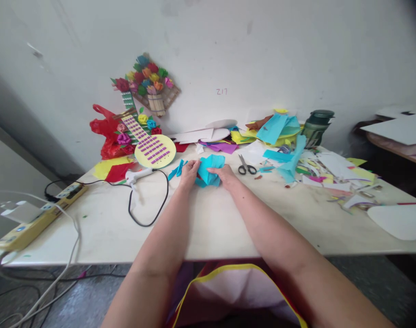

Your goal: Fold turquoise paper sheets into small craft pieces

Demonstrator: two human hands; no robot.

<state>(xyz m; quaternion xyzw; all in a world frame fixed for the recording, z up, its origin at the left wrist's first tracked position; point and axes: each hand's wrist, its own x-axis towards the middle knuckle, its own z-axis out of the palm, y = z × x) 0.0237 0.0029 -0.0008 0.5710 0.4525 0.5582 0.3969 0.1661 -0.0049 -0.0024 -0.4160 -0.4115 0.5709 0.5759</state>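
A piece of blue crepe paper point(213, 166) is spread between my two hands above the middle of the white table. Its left edge is pinched in my left hand point(190, 172), fingers closed. On its right side my right hand point(225, 174) grips it, the thumb lying across the front. Blue paper strips point(177, 170) lie on the table just left of my left hand. Black-handled scissors point(246, 166) rest to the right of my right hand, not touched.
A white glue gun point(138, 175) with a looping black cord and a yellow power strip point(40, 218) lie left. Paper guitars point(155, 151) and a red bag point(108, 132) stand behind. Paper scraps point(331, 168) and a green bottle point(317, 128) are at the right.
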